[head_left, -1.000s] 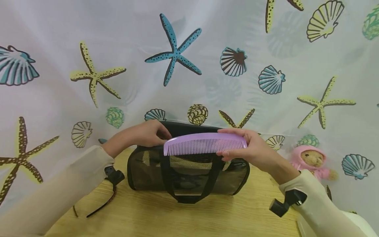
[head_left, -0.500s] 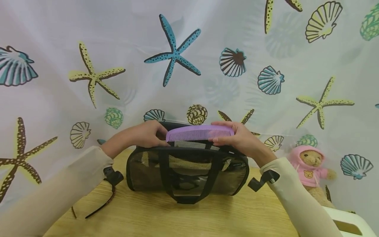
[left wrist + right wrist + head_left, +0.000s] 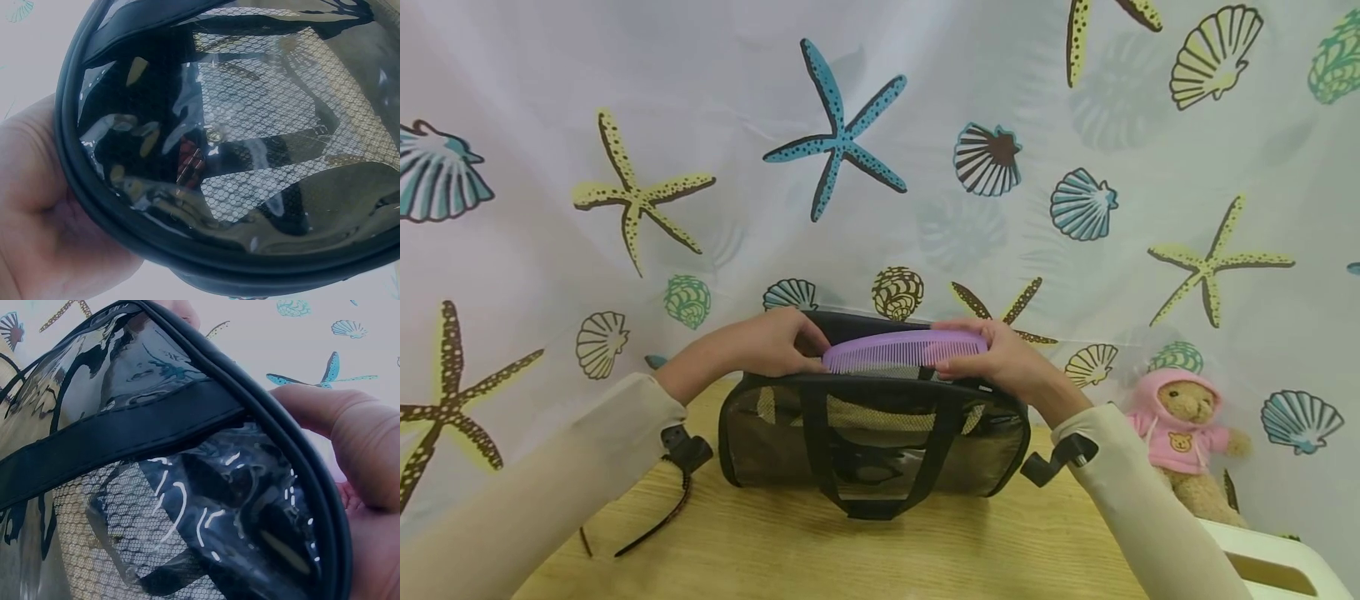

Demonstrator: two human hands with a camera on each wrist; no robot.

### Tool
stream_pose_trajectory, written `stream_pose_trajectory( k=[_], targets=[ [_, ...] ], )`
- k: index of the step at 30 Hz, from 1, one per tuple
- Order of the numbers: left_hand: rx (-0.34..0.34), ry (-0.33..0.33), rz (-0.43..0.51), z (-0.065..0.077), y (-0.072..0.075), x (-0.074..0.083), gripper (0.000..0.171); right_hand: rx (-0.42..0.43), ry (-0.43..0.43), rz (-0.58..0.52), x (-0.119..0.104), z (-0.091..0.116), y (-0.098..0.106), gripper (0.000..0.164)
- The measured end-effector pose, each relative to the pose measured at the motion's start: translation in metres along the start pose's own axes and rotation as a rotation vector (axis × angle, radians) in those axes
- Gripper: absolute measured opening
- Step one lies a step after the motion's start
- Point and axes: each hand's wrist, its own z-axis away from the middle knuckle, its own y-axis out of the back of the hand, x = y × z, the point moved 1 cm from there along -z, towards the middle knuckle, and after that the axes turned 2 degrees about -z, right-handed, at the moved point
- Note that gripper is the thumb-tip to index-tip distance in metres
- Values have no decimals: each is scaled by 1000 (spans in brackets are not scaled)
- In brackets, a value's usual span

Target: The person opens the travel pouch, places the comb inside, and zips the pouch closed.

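A black bag (image 3: 880, 450) with see-through panels and mesh stands on the wooden table, its top opening spread. My left hand (image 3: 778, 340) grips the rim at the bag's left end, fingertips hidden inside. In the left wrist view, part of that hand (image 3: 37, 206) shows behind the bag's piped end. A purple comb (image 3: 895, 348) lies level across the opening, teeth down, the tooth tips close to the front rim. With thumb and fingers, my right hand (image 3: 1000, 358) pinches the comb's right end. The comb is hidden behind the bag in the right wrist view.
A dark headband (image 3: 662, 521) lies on the table (image 3: 820, 558) at the left. To the right sits a teddy bear (image 3: 1187, 433) in a pink hoodie, behind a white bin (image 3: 1262, 550). A shell-and-starfish curtain (image 3: 880, 167) hangs close behind the bag.
My right hand has carried the comb from in front of the bag back and slightly left, then lowered it into the opening. My left hand has stayed at the rim.
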Motion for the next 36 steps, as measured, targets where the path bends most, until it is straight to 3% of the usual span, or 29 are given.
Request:
stream_pose_trajectory(
  k=[9, 19, 29, 36],
  targets=[
    [-13, -7, 5, 3, 3, 1, 34, 20, -32, 105, 3, -1, 0, 61],
    [-19, -8, 22, 5, 4, 0, 37, -31, -57, 193, 4, -6, 1, 54],
    [-29, -22, 43, 3, 0, 1, 37, -114, -196, 136, 11, -8, 6, 45],
    [-25, -24, 46, 4, 0, 0, 39, -137, -245, 71, 13, -14, 5, 45]
  ],
)
